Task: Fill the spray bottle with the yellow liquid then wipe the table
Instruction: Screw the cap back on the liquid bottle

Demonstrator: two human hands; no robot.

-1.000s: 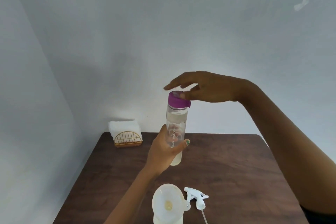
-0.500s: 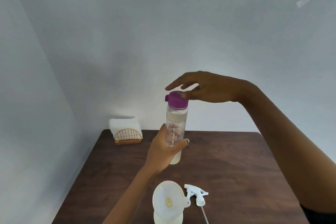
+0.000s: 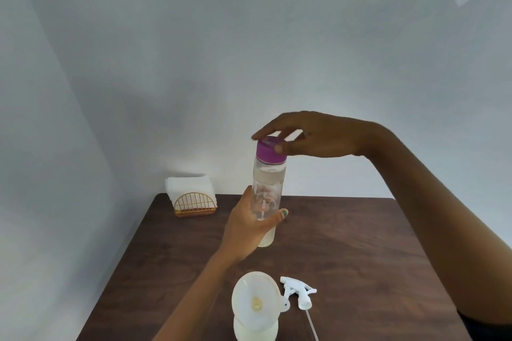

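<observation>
A clear bottle (image 3: pixel 268 183) with a purple cap (image 3: pixel 270 150) is held upright above the brown table (image 3: pixel 346 243). A little pale yellow liquid shows at its bottom. My left hand (image 3: pixel 249 227) grips the bottle's lower half. My right hand (image 3: pixel 302 134) pinches the purple cap from above with thumb and fingers. Near the front edge stands the spray bottle (image 3: pixel 256 329) holding pale yellow liquid, a white funnel (image 3: pixel 256 300) in its neck. The white spray head (image 3: pixel 297 292) with its tube lies on the table just right of it.
A gold wire holder (image 3: pixel 194 203) with white napkins (image 3: pixel 188 184) stands at the table's far left corner by the wall. Grey walls close in at the left and behind.
The purple cap has turned a little under my right hand's fingers, and its small spout tab no longer shows at the left. The bottle stays at the same place in my left hand.
</observation>
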